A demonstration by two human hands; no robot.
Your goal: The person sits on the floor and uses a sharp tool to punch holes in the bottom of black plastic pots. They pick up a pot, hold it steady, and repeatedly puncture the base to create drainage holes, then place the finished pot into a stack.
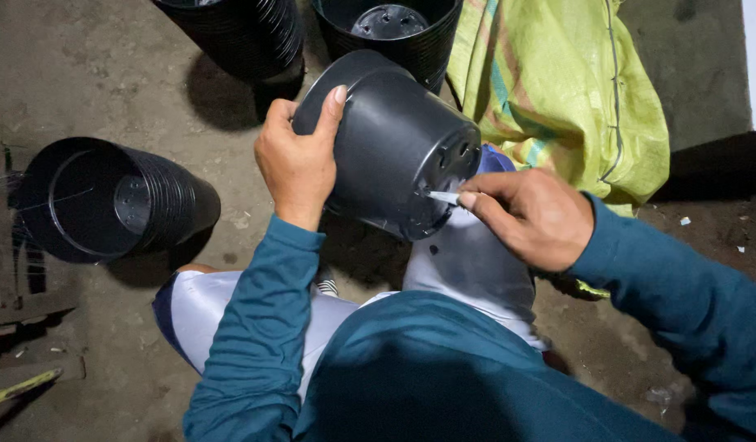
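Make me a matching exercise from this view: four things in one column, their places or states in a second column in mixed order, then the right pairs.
Things
1. black pot
2. small blade
3. stack of black pots
4. yellow-green woven sack

Places or states
A. lying on its side on the ground, at the left
B. draped at the upper right, behind the hands
C. gripped at the rim by the left hand, base turned toward the camera
D. pinched in the right hand, tip against the pot's base edge

Pairs: 1-C, 2-D, 3-A, 4-B
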